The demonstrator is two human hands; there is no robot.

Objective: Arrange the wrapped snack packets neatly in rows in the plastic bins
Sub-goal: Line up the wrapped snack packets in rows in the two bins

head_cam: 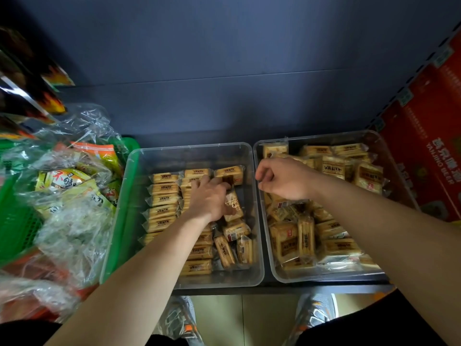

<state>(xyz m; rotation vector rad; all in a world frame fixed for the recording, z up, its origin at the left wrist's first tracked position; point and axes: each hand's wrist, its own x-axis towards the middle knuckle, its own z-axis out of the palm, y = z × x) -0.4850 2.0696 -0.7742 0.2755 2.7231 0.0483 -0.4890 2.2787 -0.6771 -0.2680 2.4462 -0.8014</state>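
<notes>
The two clear bins sit side by side on a dark shelf [287,288], and the person leans over them. In the left bin [189,146] one tidy column of snack packets [163,203] runs front to back along the left wall, each packet lying with its long axis crosswise. To the right of it the order breaks down.

The left hand [209,198] is down inside this bin, fingers spread over the muddle and thumb against a tilted packet [235,199]. As far as I can see, it has not closed round it. That packet lies just under and to the right of the palm, its long axis running nearly front to back, so it wants roughly a quarter turn to match the column. More loose packets [225,250] lie askew nearer the person.

The right hand [282,178] hovers above the rims where the bins meet, fingers curled. I cannot tell whether it pinches anything. The left hand is plainly nearer the tilted packet. The right bin [324,137] holds a jumbled heap.
</notes>
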